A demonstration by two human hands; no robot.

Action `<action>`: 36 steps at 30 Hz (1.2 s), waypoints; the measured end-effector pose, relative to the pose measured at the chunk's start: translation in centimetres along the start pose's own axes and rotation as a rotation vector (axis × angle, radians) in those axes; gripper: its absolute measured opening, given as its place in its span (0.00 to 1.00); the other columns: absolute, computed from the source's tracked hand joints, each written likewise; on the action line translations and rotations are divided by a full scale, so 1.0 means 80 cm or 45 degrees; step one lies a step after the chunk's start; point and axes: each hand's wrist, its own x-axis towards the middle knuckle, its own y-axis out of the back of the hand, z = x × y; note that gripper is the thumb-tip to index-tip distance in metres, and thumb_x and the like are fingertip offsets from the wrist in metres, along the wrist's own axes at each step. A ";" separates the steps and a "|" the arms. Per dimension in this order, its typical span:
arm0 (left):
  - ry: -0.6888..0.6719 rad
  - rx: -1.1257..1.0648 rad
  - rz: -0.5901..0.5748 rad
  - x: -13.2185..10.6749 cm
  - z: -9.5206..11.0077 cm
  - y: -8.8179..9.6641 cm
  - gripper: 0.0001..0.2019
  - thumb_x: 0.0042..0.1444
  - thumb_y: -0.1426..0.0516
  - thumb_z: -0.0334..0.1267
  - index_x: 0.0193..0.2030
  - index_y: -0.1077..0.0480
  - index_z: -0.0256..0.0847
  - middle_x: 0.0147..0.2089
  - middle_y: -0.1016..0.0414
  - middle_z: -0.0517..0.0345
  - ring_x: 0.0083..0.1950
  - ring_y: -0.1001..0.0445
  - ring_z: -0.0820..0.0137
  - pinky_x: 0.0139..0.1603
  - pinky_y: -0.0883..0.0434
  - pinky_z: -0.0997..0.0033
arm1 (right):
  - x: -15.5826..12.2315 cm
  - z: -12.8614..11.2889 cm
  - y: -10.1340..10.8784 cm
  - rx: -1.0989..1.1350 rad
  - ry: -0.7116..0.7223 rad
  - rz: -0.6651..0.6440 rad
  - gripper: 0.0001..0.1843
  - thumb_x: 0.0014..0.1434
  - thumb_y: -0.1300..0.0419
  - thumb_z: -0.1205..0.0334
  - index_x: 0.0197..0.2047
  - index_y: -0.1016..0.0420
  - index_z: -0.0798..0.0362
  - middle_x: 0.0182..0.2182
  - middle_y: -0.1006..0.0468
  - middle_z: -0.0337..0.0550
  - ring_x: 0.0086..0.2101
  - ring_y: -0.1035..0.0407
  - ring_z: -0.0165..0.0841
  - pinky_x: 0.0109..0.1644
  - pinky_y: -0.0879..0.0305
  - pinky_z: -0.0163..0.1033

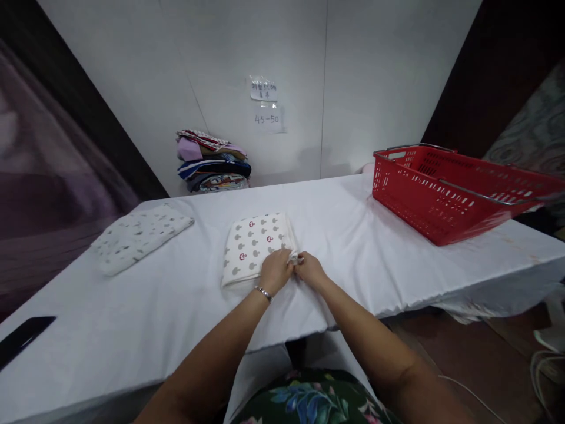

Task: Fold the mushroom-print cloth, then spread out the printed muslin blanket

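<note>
A folded white cloth (253, 241) with grey and red mushroom-like prints lies flat on the white-covered table. At its near right corner, my left hand (276, 271) is closed on the cloth's edge, with a bracelet on the wrist. Just beside it, the fingers of my right hand (309, 270) pinch a small white piece at the same corner. Whether that piece is a tag or a fold of the cloth I cannot tell. My two hands nearly touch, and the fingertips are partly hidden.
Another folded white cloth (141, 235) with dark prints lies to the left. A black phone-like object (24, 338) rests at the left edge. A red basket (432, 203) stands at right. Folded fabrics (214, 162) are stacked by the wall, near handwritten paper signs (267, 119).
</note>
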 end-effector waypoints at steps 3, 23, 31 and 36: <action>-0.026 0.035 -0.011 -0.002 0.002 0.003 0.11 0.53 0.48 0.31 0.45 0.35 0.41 0.43 0.28 0.54 0.45 0.31 0.65 0.43 0.36 0.67 | -0.003 0.005 -0.006 0.350 -0.063 0.009 0.14 0.44 0.42 0.67 0.38 0.33 0.54 0.14 0.35 0.28 0.16 0.41 0.25 0.21 0.47 0.30; -0.198 -0.174 0.082 -0.037 -0.001 -0.013 0.17 0.51 0.48 0.29 0.49 0.36 0.39 0.50 0.30 0.52 0.53 0.34 0.64 0.54 0.38 0.60 | -0.007 0.002 -0.003 0.499 -0.171 -0.128 0.26 0.51 0.43 0.53 0.51 0.39 0.55 0.16 0.31 0.33 0.13 0.36 0.27 0.12 0.51 0.26; -0.106 -0.130 0.137 -0.093 -0.096 0.016 0.19 0.54 0.50 0.30 0.54 0.36 0.43 0.57 0.33 0.55 0.61 0.40 0.66 0.64 0.48 0.54 | -0.012 0.014 -0.001 0.484 -0.168 -0.082 0.30 0.49 0.43 0.56 0.55 0.40 0.53 0.18 0.32 0.32 0.14 0.38 0.26 0.13 0.50 0.26; 0.237 -0.111 0.267 -0.135 -0.154 0.029 0.17 0.54 0.49 0.33 0.52 0.34 0.41 0.56 0.31 0.53 0.58 0.36 0.65 0.59 0.38 0.60 | -0.017 0.016 0.002 0.405 -0.107 -0.080 0.36 0.49 0.42 0.55 0.61 0.45 0.50 0.20 0.31 0.33 0.16 0.38 0.27 0.13 0.48 0.28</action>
